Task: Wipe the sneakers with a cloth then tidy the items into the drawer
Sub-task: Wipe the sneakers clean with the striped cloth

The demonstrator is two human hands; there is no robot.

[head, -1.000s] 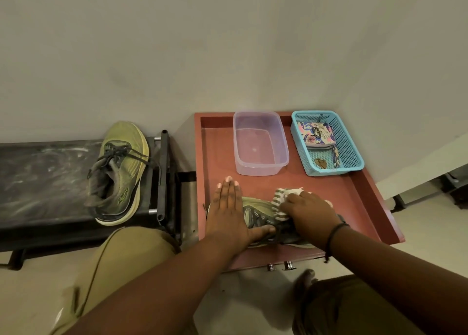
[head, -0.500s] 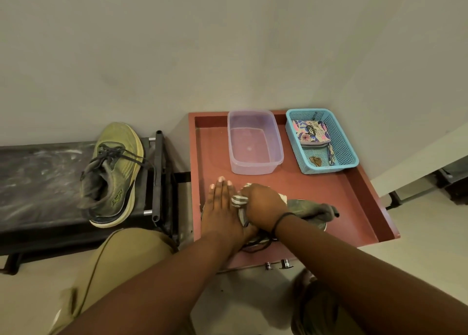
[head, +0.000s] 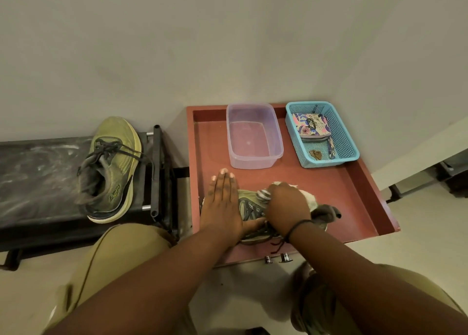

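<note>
An olive-green sneaker (head: 249, 210) lies on its side in the open red drawer (head: 354, 195), near the drawer's front edge. My left hand (head: 222, 204) lies flat on the sneaker's toe end, fingers straight, thumb against its side. My right hand (head: 287, 205) grips a striped white cloth (head: 263, 195) and presses it onto the middle of the sneaker. The heel pokes out to the right of my wrist. A second olive sneaker (head: 111, 170) lies on the black bench (head: 38, 177) at the left.
At the back of the drawer stand an empty clear plastic tub (head: 277, 154) and a blue mesh basket (head: 347, 154) holding a patterned pouch (head: 311, 126) and small items. Two metal knobs (head: 277, 258) stick out of the drawer front. My knees flank the drawer.
My right hand with the cloth has slid back to the right along the sneaker after reaching its toe end half a second ago. My left hand has stayed flat on the toe.
</note>
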